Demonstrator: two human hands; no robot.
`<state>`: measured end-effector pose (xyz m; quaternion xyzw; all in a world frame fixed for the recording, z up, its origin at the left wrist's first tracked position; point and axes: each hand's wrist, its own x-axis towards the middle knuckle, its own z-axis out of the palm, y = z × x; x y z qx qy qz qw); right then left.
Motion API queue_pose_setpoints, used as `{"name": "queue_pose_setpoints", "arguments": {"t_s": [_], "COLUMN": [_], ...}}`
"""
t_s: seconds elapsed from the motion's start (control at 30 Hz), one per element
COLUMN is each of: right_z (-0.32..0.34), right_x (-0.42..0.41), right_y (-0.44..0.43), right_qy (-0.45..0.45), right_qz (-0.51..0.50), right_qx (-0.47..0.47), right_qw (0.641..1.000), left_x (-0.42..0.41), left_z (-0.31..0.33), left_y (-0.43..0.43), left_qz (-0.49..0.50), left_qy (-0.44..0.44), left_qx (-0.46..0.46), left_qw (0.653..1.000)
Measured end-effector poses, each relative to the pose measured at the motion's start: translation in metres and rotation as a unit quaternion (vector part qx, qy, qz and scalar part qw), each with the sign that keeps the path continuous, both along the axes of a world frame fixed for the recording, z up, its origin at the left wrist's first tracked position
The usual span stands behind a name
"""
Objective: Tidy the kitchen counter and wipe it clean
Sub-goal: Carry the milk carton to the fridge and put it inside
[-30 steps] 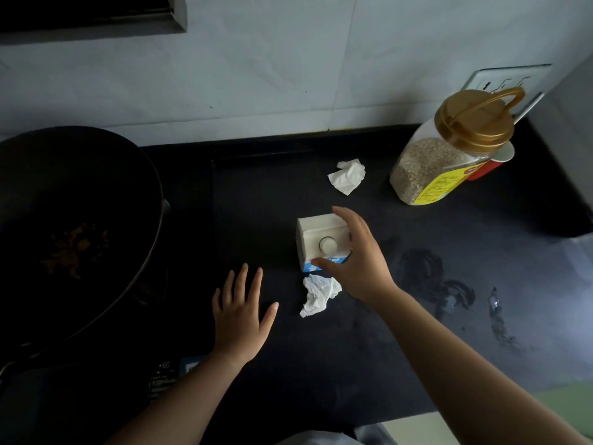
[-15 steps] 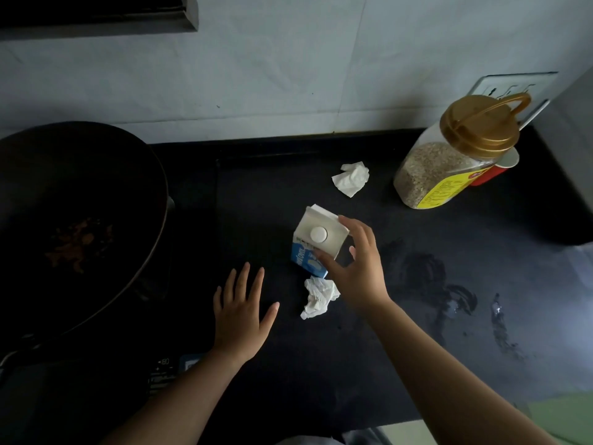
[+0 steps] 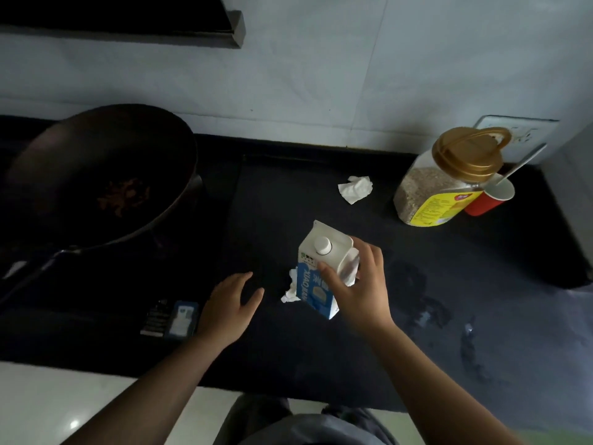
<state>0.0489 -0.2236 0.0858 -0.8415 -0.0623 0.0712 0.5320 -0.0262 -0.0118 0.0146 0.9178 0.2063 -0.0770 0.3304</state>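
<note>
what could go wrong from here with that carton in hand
The right hand holds the carton tilted near its top; it could slip, or drip if the cap is loose.
The wet smears on the counter lie just to its right; setting the carton down there would likely dirty its base.

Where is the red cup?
In the head view, the red cup stands at the back right of the counter, partly hidden behind the gold-lidded jar, a spoon in it.

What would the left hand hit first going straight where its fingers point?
Probably nothing close. The left hand points up and right over bare counter, passing left of the carton, toward the wall. Depth is unclear.
</note>
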Motion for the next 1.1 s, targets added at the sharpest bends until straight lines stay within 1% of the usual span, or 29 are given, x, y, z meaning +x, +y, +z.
{"name": "queue_pose_setpoints", "arguments": {"t_s": [0.07,0.13,0.23,0.37,0.47,0.57,0.67,0.73,0.87,1.0,1.1], "right_z": [0.005,0.007,0.006,-0.001,-0.011,-0.014,-0.013,-0.012,-0.015,-0.019,-0.019], "right_x": [-0.015,-0.03,-0.057,-0.088,-0.111,-0.136,-0.158,-0.174,-0.216,-0.283,-0.351], "right_y": [-0.018,-0.037,-0.066,-0.097,-0.106,-0.107,-0.1,-0.091,-0.07,-0.041,-0.015], "right_qy": [0.002,-0.003,0.003,0.028,0.048,0.048,0.016,0.009,-0.035,-0.036,-0.031], "right_qz": [0.032,0.076,0.158,0.249,0.31,0.377,0.447,0.469,0.504,0.582,0.638], "right_qx": [0.004,-0.003,-0.015,-0.024,-0.04,-0.066,-0.072,-0.069,-0.063,-0.065,-0.062], "right_qw": [0.999,0.997,0.987,0.968,0.949,0.923,0.891,0.881,0.861,0.81,0.767], "left_x": [-0.029,-0.06,-0.106,-0.169,-0.218,-0.263,-0.3,-0.322,-0.371,-0.438,-0.5], "left_z": [0.011,0.019,0.027,0.032,0.031,0.034,0.036,0.037,0.045,0.048,0.047], "left_y": [-0.022,-0.048,-0.094,-0.156,-0.195,-0.225,-0.244,-0.252,-0.262,-0.267,-0.271], "left_qz": [0.077,0.137,0.216,0.321,0.394,0.463,0.517,0.549,0.6,0.669,0.715], "left_qy": [-0.013,-0.027,-0.068,-0.103,-0.105,-0.102,-0.1,-0.092,-0.087,-0.095,-0.108], "left_qx": [-0.072,-0.112,-0.129,-0.157,-0.159,-0.149,-0.132,-0.133,-0.139,-0.138,-0.129], "left_qw": [0.994,0.984,0.966,0.928,0.899,0.868,0.84,0.82,0.783,0.724,0.679]}}
